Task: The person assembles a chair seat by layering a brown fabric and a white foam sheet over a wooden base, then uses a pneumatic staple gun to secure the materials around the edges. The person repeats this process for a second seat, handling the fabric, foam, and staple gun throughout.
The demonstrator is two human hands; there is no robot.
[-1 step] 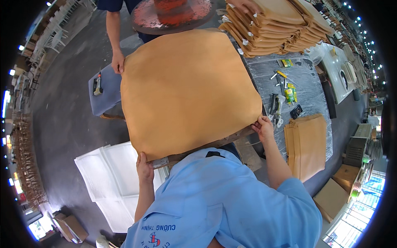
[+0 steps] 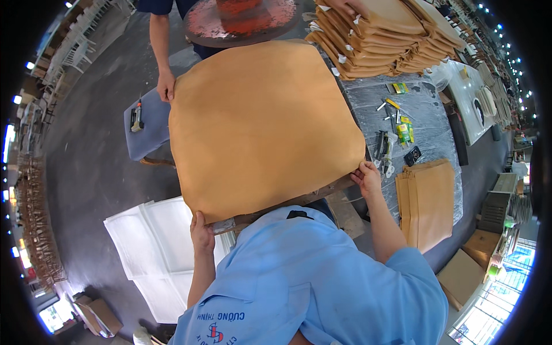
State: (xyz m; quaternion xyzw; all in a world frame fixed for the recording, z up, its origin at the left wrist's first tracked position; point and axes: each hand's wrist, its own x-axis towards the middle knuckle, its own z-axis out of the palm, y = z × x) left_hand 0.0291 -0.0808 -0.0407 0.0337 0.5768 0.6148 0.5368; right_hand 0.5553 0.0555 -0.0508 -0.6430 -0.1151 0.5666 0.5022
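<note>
A broad tan leather-like panel with rounded corners lies spread in front of me. My left hand pinches its near left corner, thumb on top. On its near right corner, my right hand grips the edge between thumb and fingers. A co-worker's hand holds the far left edge. What lies beneath the panel is mostly hidden; a worn brown edge shows along the near side. Above the far edge stands a round, worn red and dark metal plate.
To the right, a plastic-covered table bears a tall stack of tan covers, a co-worker's other hand, small tools, yellow-green packets and folded tan pieces. A screwdriver-like tool lies on a blue-grey seat. White sheets sit lower left.
The co-worker's hand on the tall stack has shifted slightly to the right. My hands and the tan panel look the same.
</note>
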